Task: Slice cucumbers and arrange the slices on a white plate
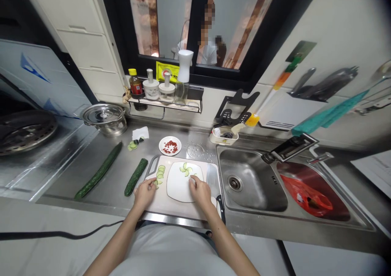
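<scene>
A white plate [180, 190] lies on a pale cutting board [161, 206] before me. Several cucumber slices [185, 169] are laid in a curved pattern near the plate's far edge. My right hand [200, 191] is over the plate's right side, thumb and fingers pinched; what they hold, if anything, is too small to make out. Left of the plate, a row of overlapping cucumber slices [160, 171] lies on the board. At its near end my left hand [144, 193] has its fingertips closed on a slice. A knife [220, 208] rests at the board's right edge.
Two whole cucumbers [100, 172] lie on the steel counter to the left. Behind the board sit a small dish [170, 146] of red bits and a lidded pot [105, 119]. A double sink [253, 178] is at right, a red bag [305, 196] in its far basin.
</scene>
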`<state>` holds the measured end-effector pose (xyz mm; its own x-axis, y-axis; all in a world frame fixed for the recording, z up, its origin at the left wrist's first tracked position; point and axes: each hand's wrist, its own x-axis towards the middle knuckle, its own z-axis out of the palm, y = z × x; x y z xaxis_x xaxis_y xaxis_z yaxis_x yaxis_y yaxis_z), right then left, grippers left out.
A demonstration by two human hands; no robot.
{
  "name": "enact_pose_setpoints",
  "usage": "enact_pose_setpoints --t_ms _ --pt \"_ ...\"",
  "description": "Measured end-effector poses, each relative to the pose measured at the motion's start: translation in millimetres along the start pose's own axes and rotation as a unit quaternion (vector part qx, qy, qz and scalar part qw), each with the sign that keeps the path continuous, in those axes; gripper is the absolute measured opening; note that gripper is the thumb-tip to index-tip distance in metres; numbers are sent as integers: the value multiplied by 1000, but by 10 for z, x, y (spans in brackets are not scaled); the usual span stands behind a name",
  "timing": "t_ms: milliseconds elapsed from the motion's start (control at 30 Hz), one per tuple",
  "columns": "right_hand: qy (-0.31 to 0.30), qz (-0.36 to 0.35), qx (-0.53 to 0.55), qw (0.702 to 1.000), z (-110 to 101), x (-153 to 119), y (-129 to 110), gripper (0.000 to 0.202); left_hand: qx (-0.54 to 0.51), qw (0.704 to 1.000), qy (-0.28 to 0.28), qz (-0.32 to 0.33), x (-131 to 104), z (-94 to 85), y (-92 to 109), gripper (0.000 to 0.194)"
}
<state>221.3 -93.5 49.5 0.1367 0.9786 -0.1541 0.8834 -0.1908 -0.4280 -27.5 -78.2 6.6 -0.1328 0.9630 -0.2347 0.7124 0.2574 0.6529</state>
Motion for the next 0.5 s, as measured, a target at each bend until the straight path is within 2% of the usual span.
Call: enact_pose_setpoints --t_ms 133,300,400,500 --pt "-5 -64 87 994 -5 46 -182 37 -114 992 -35 48 -14 -106 157 38" --pt "-47 -208 225 951 65 122 -405 34 -222 959 -105 143 -67 -245 417 44" --pt "-65 -231 272 932 92 150 -483 22 -230 951 -119 171 -92 -280 519 44" --pt "-53 -225 300 925 88 161 -509 13 -229 949 -124 176 -104 -265 576 41"
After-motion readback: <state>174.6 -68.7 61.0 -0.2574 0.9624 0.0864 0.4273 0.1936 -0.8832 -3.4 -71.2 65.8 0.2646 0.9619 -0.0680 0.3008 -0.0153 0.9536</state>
